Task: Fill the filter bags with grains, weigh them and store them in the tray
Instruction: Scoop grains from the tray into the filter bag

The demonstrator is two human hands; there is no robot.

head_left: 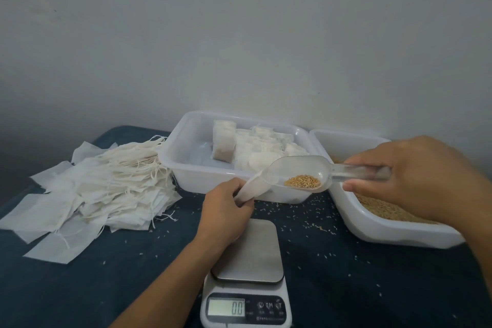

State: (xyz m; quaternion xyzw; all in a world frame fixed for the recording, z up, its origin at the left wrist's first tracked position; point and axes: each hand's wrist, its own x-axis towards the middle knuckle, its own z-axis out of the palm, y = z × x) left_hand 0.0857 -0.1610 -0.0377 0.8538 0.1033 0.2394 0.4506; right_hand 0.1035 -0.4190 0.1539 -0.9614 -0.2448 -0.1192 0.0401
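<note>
The person's left hand point(226, 208) sits near the centre of the view, just above the far edge of the scale, its grip closed around a small white paper filter bag point(250, 189) that it holds with the mouth tilted up toward two o'clock. The right hand point(415, 178), at about three o'clock, has its grip pinched on the handle of a clear plastic scoop point(300, 172); thumb below, fingers over the top. The scoop lies almost level, its open lip meeting the mouth of the bag, and a small heap of golden-brown grains point(303, 181) rests in the bowl near the handle end.

At six o'clock stands a white digital kitchen scale with a bare steel platform point(253, 253); its display reads zero. Beyond the hands, at twelve o'clock, a white rectangular plastic tray point(186, 168) holds a cluster of filled filter bags point(255, 149), most packed toward its right side, one standing upright at the left of the group. Touching that tray's right wall or just beside it, at two to three o'clock, is a second white plastic tub of loose grain point(383, 229), partly hidden by the right hand.

At nine o'clock a loose, untidy pile of flat empty filter bags with cotton drawstrings point(95, 189) spreads over the dark blue cloth-covered surface point(93, 287). Stray grains speckle the cloth around the scale and between the containers. A plain pale wall rises behind.
</note>
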